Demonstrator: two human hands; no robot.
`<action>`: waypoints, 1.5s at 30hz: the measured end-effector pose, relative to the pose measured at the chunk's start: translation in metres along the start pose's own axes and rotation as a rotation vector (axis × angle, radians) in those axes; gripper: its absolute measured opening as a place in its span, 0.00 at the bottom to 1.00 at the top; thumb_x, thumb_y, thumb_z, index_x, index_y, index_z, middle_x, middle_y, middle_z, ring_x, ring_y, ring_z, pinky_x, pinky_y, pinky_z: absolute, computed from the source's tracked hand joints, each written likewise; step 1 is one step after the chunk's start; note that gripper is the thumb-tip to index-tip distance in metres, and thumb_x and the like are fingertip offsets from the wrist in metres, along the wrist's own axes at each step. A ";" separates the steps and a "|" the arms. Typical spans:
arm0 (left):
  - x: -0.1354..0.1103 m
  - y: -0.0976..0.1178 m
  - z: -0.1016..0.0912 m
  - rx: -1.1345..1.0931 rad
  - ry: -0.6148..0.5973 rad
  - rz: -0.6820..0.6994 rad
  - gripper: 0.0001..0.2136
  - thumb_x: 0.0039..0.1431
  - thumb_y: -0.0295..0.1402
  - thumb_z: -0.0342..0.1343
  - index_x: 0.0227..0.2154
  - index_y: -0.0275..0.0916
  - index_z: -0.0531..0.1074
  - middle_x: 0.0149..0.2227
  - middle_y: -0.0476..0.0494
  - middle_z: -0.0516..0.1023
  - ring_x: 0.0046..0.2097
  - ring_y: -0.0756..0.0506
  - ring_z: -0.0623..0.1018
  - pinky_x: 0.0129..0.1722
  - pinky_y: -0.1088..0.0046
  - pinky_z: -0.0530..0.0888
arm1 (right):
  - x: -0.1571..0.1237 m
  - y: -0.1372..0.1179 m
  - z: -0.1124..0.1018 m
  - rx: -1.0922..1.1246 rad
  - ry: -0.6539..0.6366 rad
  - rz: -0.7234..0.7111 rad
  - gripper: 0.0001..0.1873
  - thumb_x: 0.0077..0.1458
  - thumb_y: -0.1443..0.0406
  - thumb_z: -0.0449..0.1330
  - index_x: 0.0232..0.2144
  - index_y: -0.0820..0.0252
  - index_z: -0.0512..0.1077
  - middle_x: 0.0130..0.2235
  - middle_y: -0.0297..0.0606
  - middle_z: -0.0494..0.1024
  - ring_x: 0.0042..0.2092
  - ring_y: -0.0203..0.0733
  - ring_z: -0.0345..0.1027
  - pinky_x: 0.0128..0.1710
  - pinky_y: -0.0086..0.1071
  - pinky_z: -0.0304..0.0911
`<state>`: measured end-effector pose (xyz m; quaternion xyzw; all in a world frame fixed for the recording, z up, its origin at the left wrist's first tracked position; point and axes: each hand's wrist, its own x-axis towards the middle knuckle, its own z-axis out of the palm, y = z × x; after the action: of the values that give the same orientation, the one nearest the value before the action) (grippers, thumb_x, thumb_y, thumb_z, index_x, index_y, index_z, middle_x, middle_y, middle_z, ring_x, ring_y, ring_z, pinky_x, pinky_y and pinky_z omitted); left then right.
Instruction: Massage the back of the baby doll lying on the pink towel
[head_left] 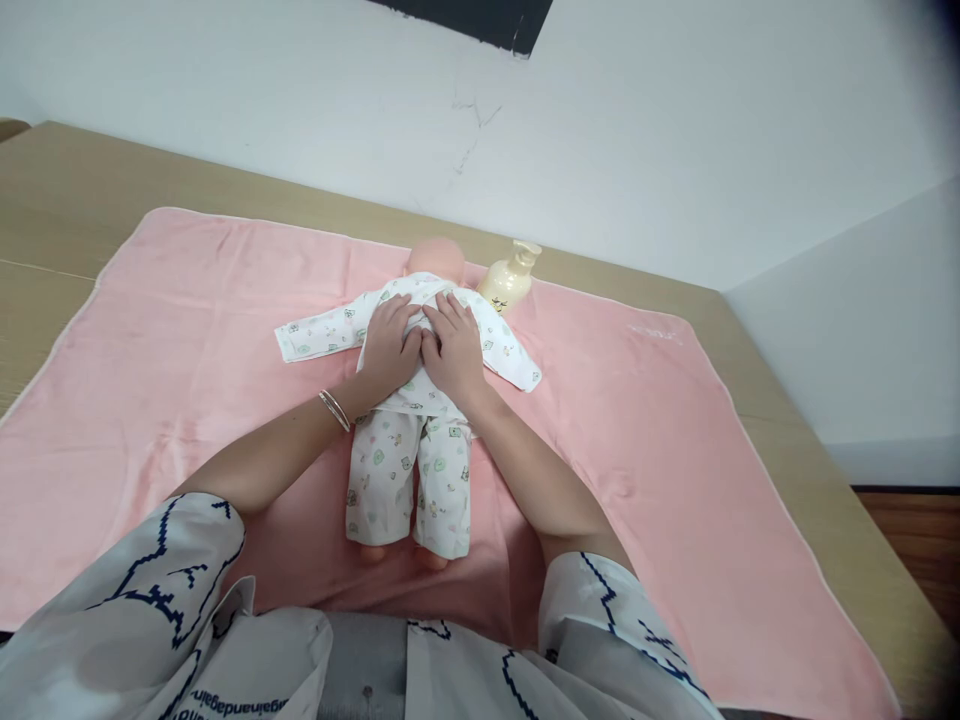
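A baby doll (436, 262) lies stretched out, its smooth head at the far end and no facial features showing. It wears a white printed top (330, 330) with both sleeves spread sideways, and matching trousers (386, 475); its feet poke out toward me. My left hand (391, 340) rests flat on the left of the doll's upper body, fingers extended. Beside it, my right hand (454, 350) lies on the right half in the same way. The thumbs come close together at the middle. Neither hand grips anything. The cloth under my palms is hidden.
A cream pump bottle (510, 278) stands right of the doll's head, close to its sleeve. Underneath is a pink blanket (637, 450) spread over a wooden table (780, 440). A white wall (337, 120) rises behind the table's far edge.
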<state>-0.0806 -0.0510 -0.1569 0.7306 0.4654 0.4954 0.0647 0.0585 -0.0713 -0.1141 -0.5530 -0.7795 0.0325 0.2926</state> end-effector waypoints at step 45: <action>0.083 0.073 -0.018 -0.710 -0.160 -0.553 0.16 0.65 0.39 0.46 0.46 0.40 0.74 0.56 0.41 0.78 0.62 0.42 0.74 0.66 0.63 0.69 | 0.042 0.033 -0.081 0.094 0.324 0.187 0.27 0.61 0.66 0.47 0.62 0.60 0.66 0.69 0.47 0.63 0.71 0.50 0.55 0.70 0.55 0.53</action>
<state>-0.0437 -0.0364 -0.0523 0.5474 0.4379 0.5303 0.4769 0.1175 -0.0440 -0.0418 -0.6068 -0.6650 0.0068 0.4354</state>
